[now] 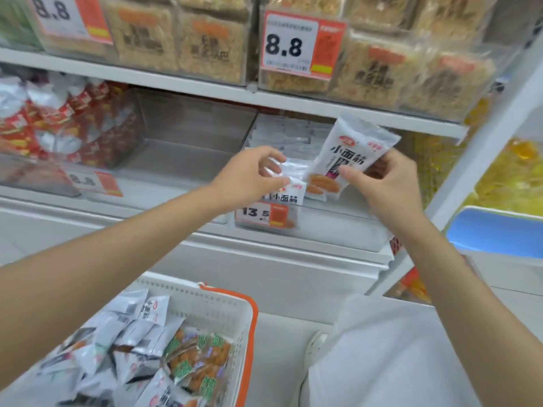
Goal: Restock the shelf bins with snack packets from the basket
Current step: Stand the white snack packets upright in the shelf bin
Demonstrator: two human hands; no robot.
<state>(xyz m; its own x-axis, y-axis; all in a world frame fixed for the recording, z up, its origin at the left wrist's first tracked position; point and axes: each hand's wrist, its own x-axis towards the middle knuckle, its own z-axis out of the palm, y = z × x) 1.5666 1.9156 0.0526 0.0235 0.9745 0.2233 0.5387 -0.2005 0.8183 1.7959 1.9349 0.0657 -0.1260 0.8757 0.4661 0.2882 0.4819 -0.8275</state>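
Observation:
My right hand (385, 183) grips a white snack packet (351, 151) with black characters, held upright in front of a clear shelf bin (338, 221) that holds several matching white packets. My left hand (252, 174) pinches the corner of another white packet (291, 189) at the bin's front edge, just above the 13.5 price tag (266, 214). A white basket (223, 306) with an orange rim sits low at the left, filled with several white, grey and orange-green packets (197, 356).
Left of the white-packet bin stands a clear bin with nothing visible in it (188, 148), then one with red packets (67, 124). The shelf above carries tan snack blocks behind 8.8 tags (296, 45). A white shelf post (482, 160) and a blue bin (496, 233) stand at the right.

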